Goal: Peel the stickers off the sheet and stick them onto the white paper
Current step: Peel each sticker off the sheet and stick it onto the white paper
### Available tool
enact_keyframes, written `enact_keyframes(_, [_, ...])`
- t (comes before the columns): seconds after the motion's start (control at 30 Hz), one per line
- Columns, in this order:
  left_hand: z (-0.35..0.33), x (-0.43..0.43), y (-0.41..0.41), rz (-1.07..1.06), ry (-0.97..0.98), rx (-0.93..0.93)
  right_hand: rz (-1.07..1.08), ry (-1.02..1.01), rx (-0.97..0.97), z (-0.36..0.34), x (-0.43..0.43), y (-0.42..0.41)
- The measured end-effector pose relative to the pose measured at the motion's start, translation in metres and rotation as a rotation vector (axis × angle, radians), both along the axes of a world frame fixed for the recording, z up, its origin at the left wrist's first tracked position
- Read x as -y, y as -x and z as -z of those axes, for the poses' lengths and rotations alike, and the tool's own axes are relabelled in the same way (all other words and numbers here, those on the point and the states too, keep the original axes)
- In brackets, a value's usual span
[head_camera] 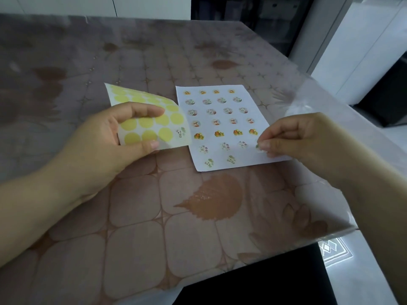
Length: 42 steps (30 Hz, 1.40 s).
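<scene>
Our right hand (pixel 308 139) pinches a sticker (pixel 259 148) at the white paper (pixel 222 126)'s right edge, our left hand (pixel 105 137) grips the sheet (pixel 152 119) with one sticker left; risk: overhanging that edge, since room remains only bottom right.

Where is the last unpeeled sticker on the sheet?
Head view: last sticker sits at the sheet's lower right corner, beside the white paper, held in the left hand.
</scene>
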<state>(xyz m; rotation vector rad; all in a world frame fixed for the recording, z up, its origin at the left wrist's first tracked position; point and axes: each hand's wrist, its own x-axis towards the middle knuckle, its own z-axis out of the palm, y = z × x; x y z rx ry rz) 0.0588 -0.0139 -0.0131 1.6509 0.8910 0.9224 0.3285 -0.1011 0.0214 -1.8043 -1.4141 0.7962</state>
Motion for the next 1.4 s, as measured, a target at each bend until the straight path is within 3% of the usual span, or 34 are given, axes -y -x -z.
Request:
enact_keyframes(0.13, [0.000,0.000,-0.001,0.005,-0.001,0.007,0.006,0.052,0.094,0.001,-0.001,0.001])
enact_keyframes(0.37, [-0.001,0.001,0.000,-0.006,-0.021,-0.021,0.023,0.124,0.058,0.004,-0.007,0.006])
enact_keyframes(0.73, [-0.005,0.003,-0.001,0.000,0.014,-0.028,0.049,0.004,0.128,0.010,-0.012,0.010])
enact_keyframes(0.93, [-0.009,0.008,-0.004,0.014,-0.002,-0.008,0.037,0.101,0.184,0.010,-0.018,0.004])
enact_keyframes(1.1, [-0.012,0.010,-0.007,0.013,0.038,0.064,-0.085,-0.112,0.339,-0.010,-0.023,0.022])
enact_keyframes(1.23, [-0.013,0.010,-0.007,0.029,0.113,0.181,-0.303,-0.084,0.257,-0.019,-0.043,0.064])
enact_keyframes(1.4, [-0.014,0.007,-0.004,0.011,0.150,0.227,-0.281,-0.195,-0.167,0.001,-0.052,0.085])
